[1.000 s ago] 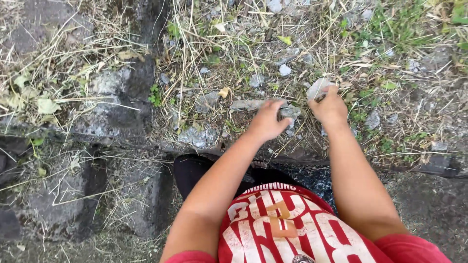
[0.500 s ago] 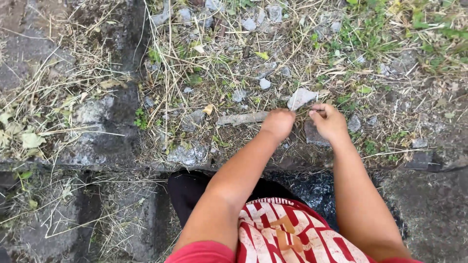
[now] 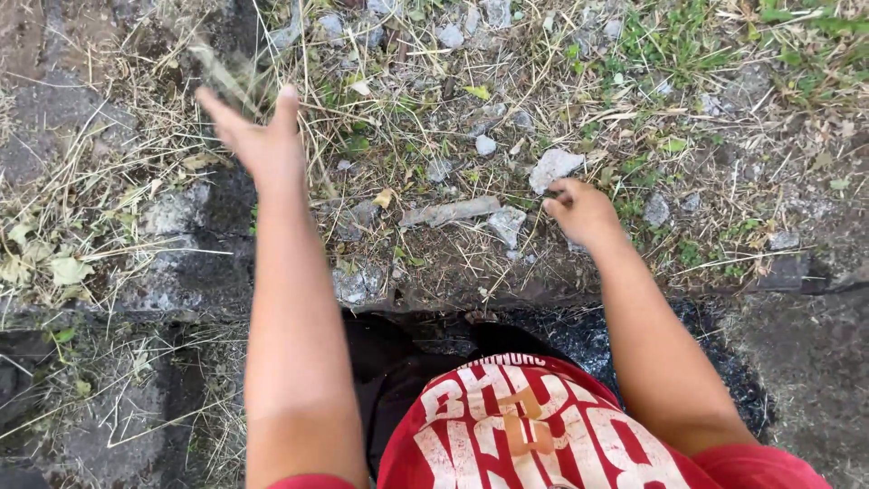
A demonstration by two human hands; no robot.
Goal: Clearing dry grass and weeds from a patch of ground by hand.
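The pale grey stone lies on the dry ground among straw and small pebbles, just beside the right hand. This hand is curled, with fingers bent inward and low on the soil, the fingertips close to the stone; I cannot tell if it pinches something. The left hand is open, fingers spread, raised over the dry grass, and holds nothing. A blurred bit of grass is just above it. Both arms are stretched forward, well apart. A flat long stone lies between the 2 hands.
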